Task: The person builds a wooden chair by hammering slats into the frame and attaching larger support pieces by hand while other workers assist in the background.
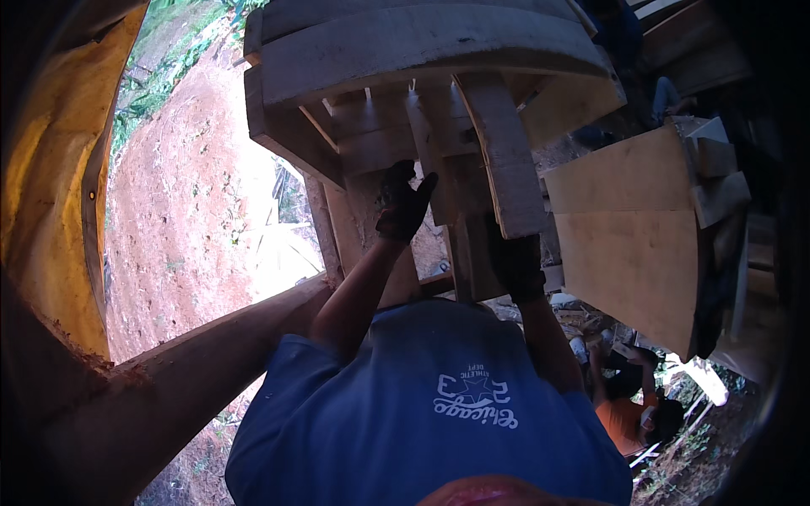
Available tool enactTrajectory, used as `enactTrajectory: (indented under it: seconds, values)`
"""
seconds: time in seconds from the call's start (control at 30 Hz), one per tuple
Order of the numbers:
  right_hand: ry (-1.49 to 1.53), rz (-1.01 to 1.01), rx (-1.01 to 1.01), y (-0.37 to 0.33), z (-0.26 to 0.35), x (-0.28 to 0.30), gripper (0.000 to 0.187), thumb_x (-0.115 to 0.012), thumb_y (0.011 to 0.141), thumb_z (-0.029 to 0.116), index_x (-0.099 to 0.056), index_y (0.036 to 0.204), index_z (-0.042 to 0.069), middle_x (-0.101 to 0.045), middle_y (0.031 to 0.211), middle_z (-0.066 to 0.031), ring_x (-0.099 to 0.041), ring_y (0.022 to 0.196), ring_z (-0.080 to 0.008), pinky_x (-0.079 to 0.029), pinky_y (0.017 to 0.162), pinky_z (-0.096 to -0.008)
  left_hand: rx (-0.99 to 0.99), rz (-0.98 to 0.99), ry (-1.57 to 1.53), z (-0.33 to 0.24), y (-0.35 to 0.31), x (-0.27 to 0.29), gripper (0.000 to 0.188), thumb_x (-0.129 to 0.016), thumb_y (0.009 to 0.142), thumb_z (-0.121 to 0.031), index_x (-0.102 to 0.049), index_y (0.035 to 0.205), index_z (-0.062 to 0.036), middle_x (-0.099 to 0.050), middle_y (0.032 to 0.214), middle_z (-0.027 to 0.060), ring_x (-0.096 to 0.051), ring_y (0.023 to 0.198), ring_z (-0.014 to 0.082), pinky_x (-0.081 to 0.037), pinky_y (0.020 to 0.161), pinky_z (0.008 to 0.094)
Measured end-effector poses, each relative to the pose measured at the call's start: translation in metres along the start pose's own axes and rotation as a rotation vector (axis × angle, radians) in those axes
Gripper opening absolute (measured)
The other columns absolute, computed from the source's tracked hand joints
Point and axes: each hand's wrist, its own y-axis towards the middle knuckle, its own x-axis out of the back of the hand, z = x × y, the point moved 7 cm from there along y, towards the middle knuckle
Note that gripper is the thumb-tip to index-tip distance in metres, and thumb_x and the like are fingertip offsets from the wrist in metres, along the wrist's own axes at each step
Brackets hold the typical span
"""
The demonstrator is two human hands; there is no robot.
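My left hand [406, 201], in a dark glove, is raised beneath a wooden frame of boards [430, 52]. Its thumb stands apart from the fingers, and nothing shows in its grasp. Just beyond it a narrow upright board [432, 156] runs up into the frame. My right hand [516, 268], also gloved in dark cloth, is at the near end of a wooden plank [504, 156]. That plank slants out from the frame toward me. The fingers of this hand are mostly hidden behind the plank end, which they appear to grip.
A thick timber beam [211, 354] runs across the lower left, beside a yellow sheet [51, 185]. Bare earth slope [181, 177] drops beyond. Large wooden panels [629, 236] stand at right. A person in orange [624, 422] crouches at lower right, below; another person's limb [666, 97] shows upper right.
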Motion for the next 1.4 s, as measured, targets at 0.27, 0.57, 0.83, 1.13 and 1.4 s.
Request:
enactTrajectory:
  seconds: [0.27,0.57,0.83,1.13,1.4]
  values:
    - [0.69,-0.202,0.153,0.031,-0.01,0.003,0.036,-0.06,0.101,0.017,-0.063,0.136,0.008,-0.067,0.126,-0.017,-0.065,0.116,-0.0369,-0.05,0.099,-0.0468,0.447,0.472,-0.108,0.001,-0.048,-0.032,0.06,-0.072,0.094,-0.048,-0.059,0.126,0.0009,-0.071,0.116,0.0236,-0.073,0.097,0.0343,-0.059,0.086,0.0435]
    - [-0.018,-0.501,0.405,0.068,0.024,-0.003,0.03,-0.054,0.106,0.02,-0.067,0.124,0.0,-0.07,0.117,-0.0167,-0.068,0.112,-0.0285,-0.053,0.091,-0.0406,0.498,0.564,-0.282,0.013,-0.044,-0.047,0.045,-0.072,0.097,-0.04,-0.06,0.116,0.0001,-0.071,0.088,0.0139,-0.069,0.061,0.0206,-0.055,0.048,0.0345]
    - [0.032,-0.342,0.31,0.07,-0.011,-0.025,0.041,-0.049,0.108,0.017,-0.055,0.145,0.002,-0.057,0.146,-0.0199,-0.054,0.137,-0.031,-0.043,0.114,-0.038,0.449,0.474,-0.296,0.046,-0.047,-0.069,0.046,-0.072,0.097,-0.041,-0.061,0.116,-0.0006,-0.071,0.09,0.0138,-0.071,0.066,0.0212,-0.057,0.05,0.0361]
    - [0.196,-0.411,0.291,0.061,-0.018,-0.012,0.041,-0.049,0.107,0.028,-0.055,0.143,0.009,-0.058,0.143,-0.0152,-0.055,0.134,-0.0309,-0.042,0.116,-0.0428,0.555,0.501,-0.301,0.017,-0.051,-0.04,0.047,-0.071,0.097,-0.043,-0.062,0.114,0.0005,-0.07,0.087,0.0149,-0.071,0.065,0.0213,-0.058,0.052,0.0365]
    - [0.05,-0.306,0.299,0.075,-0.004,-0.02,0.043,-0.05,0.107,0.018,-0.053,0.146,0.002,-0.059,0.144,-0.0188,-0.059,0.132,-0.03,-0.046,0.112,-0.041,0.452,0.474,-0.25,0.026,-0.043,-0.046,0.043,-0.07,0.098,-0.04,-0.064,0.11,0.0003,-0.068,0.077,0.0117,-0.067,0.059,0.0174,-0.054,0.05,0.0342]
